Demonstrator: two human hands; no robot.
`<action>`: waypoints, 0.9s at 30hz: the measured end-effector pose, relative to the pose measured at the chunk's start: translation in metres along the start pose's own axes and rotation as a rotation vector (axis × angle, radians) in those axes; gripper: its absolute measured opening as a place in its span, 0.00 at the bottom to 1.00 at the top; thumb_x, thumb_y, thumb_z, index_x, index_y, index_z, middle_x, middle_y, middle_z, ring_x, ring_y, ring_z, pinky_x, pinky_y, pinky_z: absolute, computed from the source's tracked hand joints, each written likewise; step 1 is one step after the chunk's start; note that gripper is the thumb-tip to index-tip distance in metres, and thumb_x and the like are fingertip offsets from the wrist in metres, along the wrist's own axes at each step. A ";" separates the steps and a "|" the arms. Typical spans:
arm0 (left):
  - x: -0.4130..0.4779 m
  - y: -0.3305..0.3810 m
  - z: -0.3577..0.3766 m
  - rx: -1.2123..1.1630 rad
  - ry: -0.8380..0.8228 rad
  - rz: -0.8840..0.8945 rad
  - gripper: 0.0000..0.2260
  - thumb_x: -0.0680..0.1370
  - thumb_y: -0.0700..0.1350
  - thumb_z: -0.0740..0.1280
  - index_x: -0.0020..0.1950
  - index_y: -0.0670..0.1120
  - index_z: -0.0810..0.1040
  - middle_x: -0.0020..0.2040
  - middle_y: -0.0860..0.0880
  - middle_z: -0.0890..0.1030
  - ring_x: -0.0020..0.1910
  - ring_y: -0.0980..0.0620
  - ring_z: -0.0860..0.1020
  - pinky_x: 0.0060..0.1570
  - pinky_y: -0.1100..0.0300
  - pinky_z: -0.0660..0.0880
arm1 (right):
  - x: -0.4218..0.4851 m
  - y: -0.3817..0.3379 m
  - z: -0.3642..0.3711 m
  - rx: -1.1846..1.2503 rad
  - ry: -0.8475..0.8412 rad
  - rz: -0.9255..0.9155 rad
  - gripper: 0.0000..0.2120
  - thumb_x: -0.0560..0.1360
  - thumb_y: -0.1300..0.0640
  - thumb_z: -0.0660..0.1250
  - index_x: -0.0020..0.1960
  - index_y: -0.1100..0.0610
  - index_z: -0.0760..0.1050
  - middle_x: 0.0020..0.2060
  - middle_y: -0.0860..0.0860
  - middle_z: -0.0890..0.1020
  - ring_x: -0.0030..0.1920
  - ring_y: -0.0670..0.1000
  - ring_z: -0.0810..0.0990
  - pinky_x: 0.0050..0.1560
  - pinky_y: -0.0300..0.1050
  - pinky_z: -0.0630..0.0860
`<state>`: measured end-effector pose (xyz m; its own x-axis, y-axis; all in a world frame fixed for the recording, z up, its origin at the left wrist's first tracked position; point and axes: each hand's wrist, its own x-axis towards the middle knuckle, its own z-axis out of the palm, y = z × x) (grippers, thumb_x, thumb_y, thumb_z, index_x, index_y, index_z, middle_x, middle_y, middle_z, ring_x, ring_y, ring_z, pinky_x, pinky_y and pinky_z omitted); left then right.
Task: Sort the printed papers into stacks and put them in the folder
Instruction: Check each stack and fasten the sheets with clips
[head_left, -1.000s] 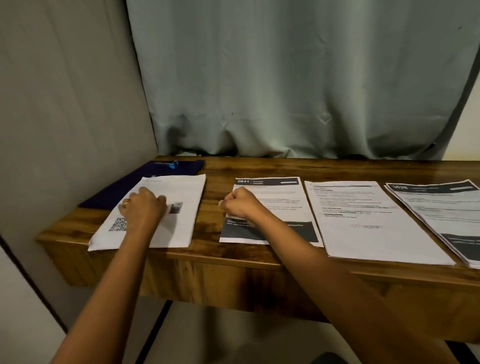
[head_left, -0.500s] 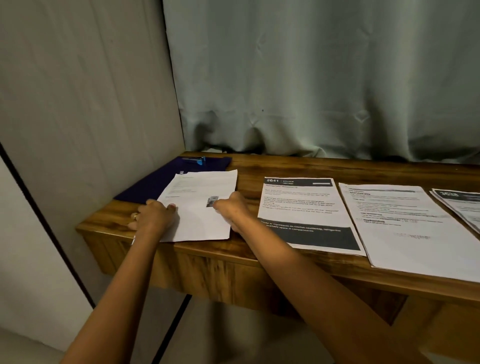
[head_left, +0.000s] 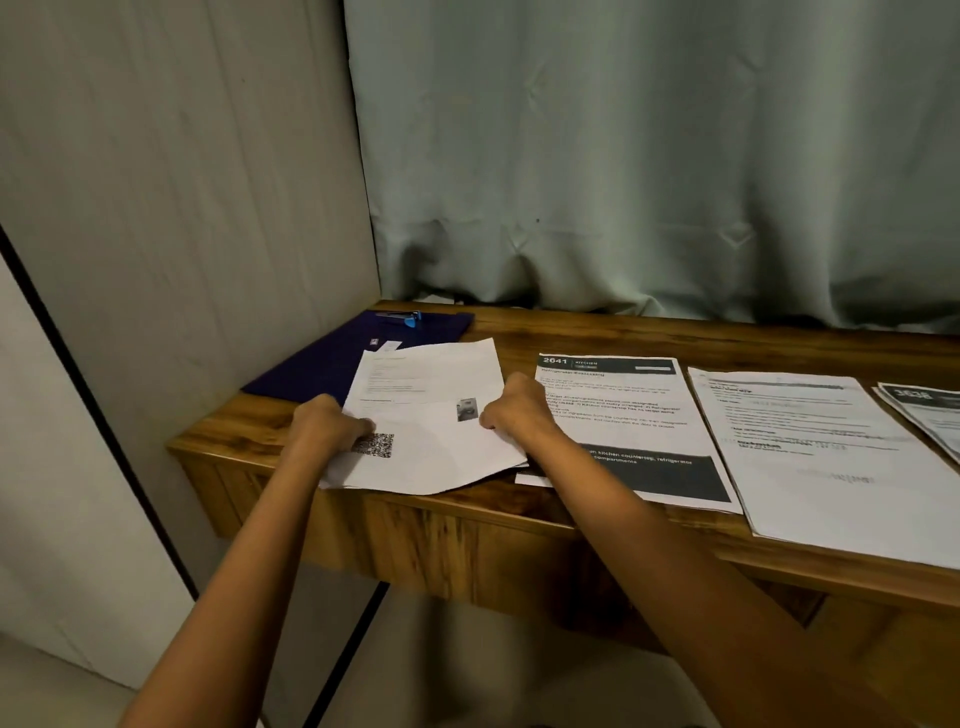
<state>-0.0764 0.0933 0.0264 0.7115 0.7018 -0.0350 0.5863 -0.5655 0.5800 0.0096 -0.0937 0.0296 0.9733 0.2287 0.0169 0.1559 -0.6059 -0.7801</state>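
My left hand (head_left: 327, 426) and right hand (head_left: 514, 408) each pinch a side edge of the QR-code sheet (head_left: 431, 415), overlapping the dark blue folder (head_left: 332, 358); rightward lie three more: the "2641 KITCHEN" sheet (head_left: 623, 400); a plain text sheet (head_left: 810, 457); a dark-headed sheet (head_left: 930, 410), number blurred.

Level: dim, warm indoor light; no hard highlights.
Grip: left hand (head_left: 327, 428) and right hand (head_left: 519, 408) holding the sheet (head_left: 431, 410) are evenly lit.
Shadows: soft dark band under the sheet's raised near edge; deep shade below the desk (head_left: 467, 540) front.
Glare: faint sheen on the desk top beyond the grip.
Blur: print on the papers (head_left: 810, 447) right of the grip smears, worst farthest out.
Distortion: wide-angle bowing; lines on the wall (head_left: 182, 208) left of the grip lean.
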 end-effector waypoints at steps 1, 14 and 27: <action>-0.002 0.000 0.002 -0.022 -0.004 0.018 0.16 0.76 0.48 0.71 0.56 0.39 0.74 0.52 0.43 0.78 0.43 0.49 0.73 0.30 0.61 0.66 | 0.000 0.002 -0.003 -0.017 0.012 -0.012 0.16 0.72 0.66 0.69 0.59 0.64 0.74 0.57 0.58 0.78 0.55 0.57 0.78 0.43 0.43 0.73; -0.019 -0.008 0.019 -0.090 -0.016 0.202 0.23 0.76 0.43 0.70 0.67 0.40 0.66 0.63 0.40 0.75 0.53 0.46 0.75 0.37 0.62 0.70 | 0.024 0.019 -0.030 0.114 -0.077 0.071 0.11 0.70 0.63 0.72 0.50 0.62 0.74 0.44 0.54 0.77 0.38 0.50 0.75 0.24 0.38 0.65; 0.005 -0.005 0.019 0.064 -0.109 0.204 0.23 0.75 0.47 0.71 0.64 0.43 0.66 0.59 0.44 0.75 0.50 0.50 0.72 0.43 0.58 0.71 | 0.091 0.013 -0.019 0.226 0.027 0.067 0.16 0.67 0.63 0.76 0.52 0.63 0.76 0.52 0.56 0.80 0.53 0.56 0.79 0.53 0.49 0.78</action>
<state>-0.0680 0.0911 0.0077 0.8532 0.5214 -0.0125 0.4473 -0.7192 0.5317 0.1031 -0.0953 0.0327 0.9849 0.1714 -0.0248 0.0525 -0.4319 -0.9004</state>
